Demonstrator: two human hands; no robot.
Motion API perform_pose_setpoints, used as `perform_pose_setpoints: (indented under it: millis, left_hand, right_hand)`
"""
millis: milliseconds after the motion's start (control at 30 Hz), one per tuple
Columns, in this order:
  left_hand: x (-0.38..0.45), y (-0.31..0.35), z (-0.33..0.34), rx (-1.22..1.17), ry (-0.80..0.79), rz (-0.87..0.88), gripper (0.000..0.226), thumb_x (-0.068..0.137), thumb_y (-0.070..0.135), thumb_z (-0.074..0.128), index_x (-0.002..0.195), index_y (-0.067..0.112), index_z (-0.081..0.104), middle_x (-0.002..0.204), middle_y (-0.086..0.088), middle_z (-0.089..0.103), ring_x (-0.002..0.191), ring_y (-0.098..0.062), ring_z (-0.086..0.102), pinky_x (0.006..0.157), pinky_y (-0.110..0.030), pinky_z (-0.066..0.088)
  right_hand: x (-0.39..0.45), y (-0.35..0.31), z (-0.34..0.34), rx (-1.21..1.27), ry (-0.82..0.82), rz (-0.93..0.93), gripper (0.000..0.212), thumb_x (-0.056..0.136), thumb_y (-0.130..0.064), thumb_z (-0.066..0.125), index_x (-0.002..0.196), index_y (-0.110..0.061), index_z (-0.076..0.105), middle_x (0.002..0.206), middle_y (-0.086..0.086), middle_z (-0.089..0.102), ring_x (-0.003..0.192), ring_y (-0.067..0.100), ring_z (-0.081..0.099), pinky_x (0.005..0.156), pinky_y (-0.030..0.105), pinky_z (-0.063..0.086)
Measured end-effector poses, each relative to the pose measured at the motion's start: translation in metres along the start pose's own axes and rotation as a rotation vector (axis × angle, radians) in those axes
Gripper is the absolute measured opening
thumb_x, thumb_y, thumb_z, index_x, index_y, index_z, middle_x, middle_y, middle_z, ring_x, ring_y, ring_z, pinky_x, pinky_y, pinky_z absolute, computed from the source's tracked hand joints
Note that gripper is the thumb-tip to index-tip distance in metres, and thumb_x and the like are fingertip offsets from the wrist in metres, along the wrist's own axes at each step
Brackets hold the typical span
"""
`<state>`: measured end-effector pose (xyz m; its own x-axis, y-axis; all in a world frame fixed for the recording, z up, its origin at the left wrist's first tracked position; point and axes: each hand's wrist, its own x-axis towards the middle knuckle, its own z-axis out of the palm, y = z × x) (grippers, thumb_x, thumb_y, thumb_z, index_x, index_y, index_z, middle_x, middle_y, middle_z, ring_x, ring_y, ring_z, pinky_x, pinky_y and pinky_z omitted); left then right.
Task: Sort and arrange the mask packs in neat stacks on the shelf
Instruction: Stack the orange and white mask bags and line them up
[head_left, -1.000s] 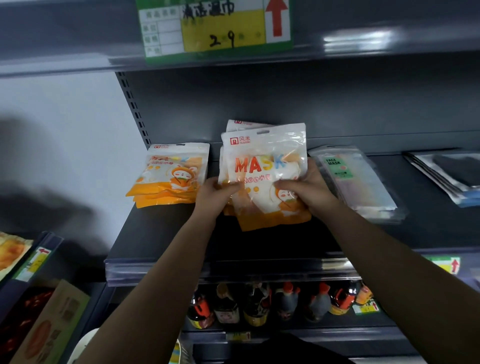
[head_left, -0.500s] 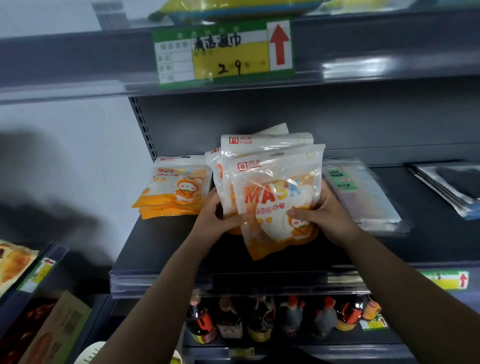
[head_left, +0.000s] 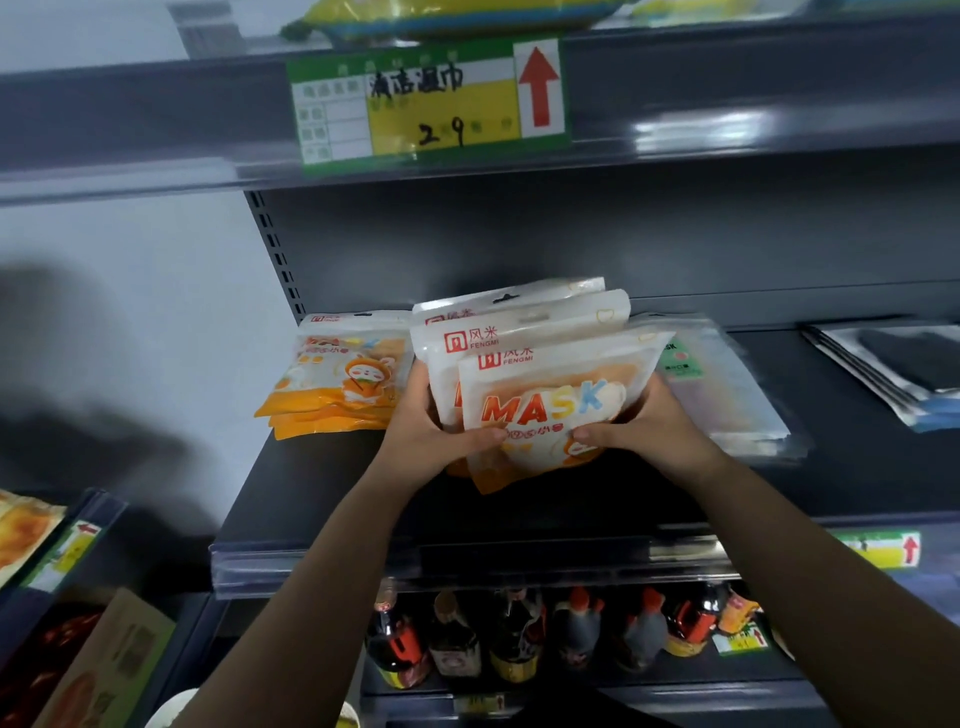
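Both hands hold a bundle of white-and-orange "MASK" packs (head_left: 540, 384), tilted up on end above the dark shelf (head_left: 332, 493). My left hand (head_left: 426, 431) grips the bundle's left side, thumb across the front pack. My right hand (head_left: 639, 426) grips the right side, thumb on the front too. A flat stack of matching orange mask packs (head_left: 337, 374) lies on the shelf just left of the bundle. Clear packs with a green label (head_left: 722, 395) lie on the shelf to the right, partly hidden behind the bundle.
Dark and silvery flat packs (head_left: 898, 364) lie at the shelf's far right. A green-yellow price tag (head_left: 431, 104) hangs on the shelf above. Sauce bottles (head_left: 519, 634) fill the shelf below. A neighbouring rack with snack bags (head_left: 26, 530) and a carton (head_left: 104, 660) stands at lower left.
The bundle of mask packs has been raised off the shelf and tilted more upright, with the packs fanning apart. Both hands kept their grip. The camera view tipped upward.
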<state>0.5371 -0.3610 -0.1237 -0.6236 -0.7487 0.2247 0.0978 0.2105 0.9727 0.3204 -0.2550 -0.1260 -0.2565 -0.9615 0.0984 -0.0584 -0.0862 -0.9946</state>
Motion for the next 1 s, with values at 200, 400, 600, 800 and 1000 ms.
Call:
perform_pose_setpoints:
  millis: [200, 400, 600, 800, 1000]
  left_hand:
    - [0.000, 0.001, 0.003, -0.001, -0.007, 0.002, 0.074, 0.068, -0.014, 0.072, 0.122, 0.026, 0.040, 0.117, 0.000, 0.061, 0.104, -0.005, 0.065, 0.072, -0.020, 0.055]
    - [-0.001, 0.005, 0.010, -0.004, -0.036, -0.019, 0.091, 0.058, 0.005, 0.077, 0.137, 0.005, 0.031, 0.124, -0.009, 0.059, 0.109, -0.011, 0.063, 0.072, -0.020, 0.055]
    - [-0.003, 0.004, 0.016, -0.029, 0.093, 0.060, 0.111, 0.063, 0.002, 0.079, 0.144, 0.027, 0.007, 0.135, -0.003, 0.049, 0.121, -0.014, 0.055, 0.084, -0.027, 0.055]
    - [-0.002, -0.003, 0.013, -0.039, 0.119, 0.009, 0.105, 0.069, -0.012, 0.071, 0.146, 0.025, 0.009, 0.126, 0.007, 0.053, 0.112, -0.007, 0.060, 0.076, -0.025, 0.057]
    - [-0.004, -0.008, 0.023, 0.008, 0.118, -0.098, 0.076, 0.073, -0.014, 0.068, 0.134, 0.015, 0.033, 0.118, -0.003, 0.061, 0.100, -0.008, 0.065, 0.067, -0.018, 0.055]
  right_hand:
    - [-0.003, -0.012, -0.002, 0.020, -0.058, -0.060, 0.104, 0.053, 0.012, 0.078, 0.139, -0.023, 0.031, 0.120, 0.011, 0.064, 0.108, 0.022, 0.065, 0.081, 0.034, 0.057]
    - [0.001, -0.012, 0.006, -0.026, -0.007, -0.053, 0.096, 0.063, 0.024, 0.070, 0.142, -0.008, 0.026, 0.116, 0.007, 0.063, 0.097, 0.007, 0.068, 0.069, 0.020, 0.056]
    - [0.005, -0.012, 0.010, -0.046, 0.039, -0.029, 0.076, 0.067, 0.015, 0.073, 0.134, 0.000, 0.039, 0.112, 0.006, 0.067, 0.095, 0.009, 0.069, 0.068, 0.020, 0.056]
    - [0.007, -0.006, 0.006, -0.055, 0.017, 0.018, 0.080, 0.067, 0.006, 0.077, 0.136, -0.011, 0.039, 0.120, 0.004, 0.064, 0.104, 0.012, 0.066, 0.073, 0.023, 0.057]
    - [0.004, 0.012, 0.002, -0.059, 0.000, 0.079, 0.081, 0.064, -0.013, 0.082, 0.134, -0.021, 0.042, 0.124, 0.001, 0.063, 0.111, 0.015, 0.062, 0.090, 0.035, 0.054]
